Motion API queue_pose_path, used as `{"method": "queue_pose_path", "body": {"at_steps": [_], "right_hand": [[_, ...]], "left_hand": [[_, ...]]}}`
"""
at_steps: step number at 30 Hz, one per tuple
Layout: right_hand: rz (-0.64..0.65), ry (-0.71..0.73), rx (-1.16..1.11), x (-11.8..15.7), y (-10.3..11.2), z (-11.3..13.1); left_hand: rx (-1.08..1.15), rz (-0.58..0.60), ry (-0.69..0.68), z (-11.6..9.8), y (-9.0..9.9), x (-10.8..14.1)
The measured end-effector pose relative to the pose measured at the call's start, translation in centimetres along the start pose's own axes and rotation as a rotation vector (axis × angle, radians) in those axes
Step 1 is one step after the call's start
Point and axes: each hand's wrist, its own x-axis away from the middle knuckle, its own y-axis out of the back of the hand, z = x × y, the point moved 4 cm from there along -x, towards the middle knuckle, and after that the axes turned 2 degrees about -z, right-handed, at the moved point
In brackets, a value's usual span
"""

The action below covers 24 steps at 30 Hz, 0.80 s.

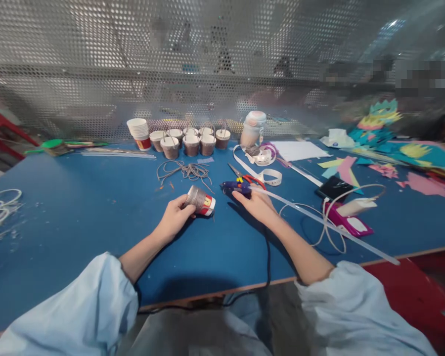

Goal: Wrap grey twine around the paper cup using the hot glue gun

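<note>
My left hand [177,217] is closed around a paper cup [202,200] lying on its side, its open end toward the right. Grey cord is wound over part of the cup, and a red printed band still shows near the rim. In my right hand [257,202] is a dark blue glue gun [236,187], its nozzle pointing left toward the cup but apart from it. A long clear glue stick [330,223] runs out of the gun's back to the lower right. Loose grey cord [187,170] lies tangled beyond the cup. Scissors [236,171] with red handles rest just behind the gun.
Several cord-wrapped cups [191,145] stand at the back beside a stack of paper cups [138,132]. A pastel jar [252,127] and ribbon rolls [270,176] are right of them. A magenta box [350,220], white cable and coloured paper scraps [344,170] lie rightward; coiled white cord [0,210] lies left.
</note>
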Motion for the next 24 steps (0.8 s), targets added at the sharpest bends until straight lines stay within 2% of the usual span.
{"method": "queue_pose_path", "body": {"at_steps": [4, 8, 10, 12, 14, 16, 18, 21, 24], "right_hand": [[-0.025, -0.011, -0.047, 1.7, 1.6, -0.8], [-0.228, -0.138, -0.040, 6.1, 3.5, -1.1], [-0.262, -0.115, -0.152, 8.1, 3.8, 0.2], [-0.233, -0.005, -0.289, 8.8, 3.7, 2.8], [-0.176, 0.108, -0.379, 7.8, 3.2, 5.9], [-0.161, 0.202, -0.444, 5.4, 2.5, 8.6], [-0.196, 0.250, -0.571, 2.3, 1.5, 10.2], [-0.345, 0.302, -0.664, -0.9, -0.1, 10.6], [-0.399, 0.347, -0.661, -1.2, -1.7, 9.7]], "left_hand": [[0.025, -0.014, -0.009, 0.4, 0.1, -0.3], [0.044, -0.045, -0.017, 0.8, 0.2, -0.5], [0.054, -0.053, -0.019, 1.0, 0.1, -0.5], [0.063, -0.059, -0.030, 1.2, 0.0, -0.4], [0.066, -0.068, -0.042, 1.3, 0.0, -0.4], [0.063, -0.084, -0.058, 1.3, 0.1, -0.4], [0.060, -0.111, -0.079, 1.3, 0.3, -0.5], [0.053, -0.162, -0.105, 1.1, 0.9, -0.6], [0.054, -0.203, -0.110, 1.0, 1.3, -0.8]]}}
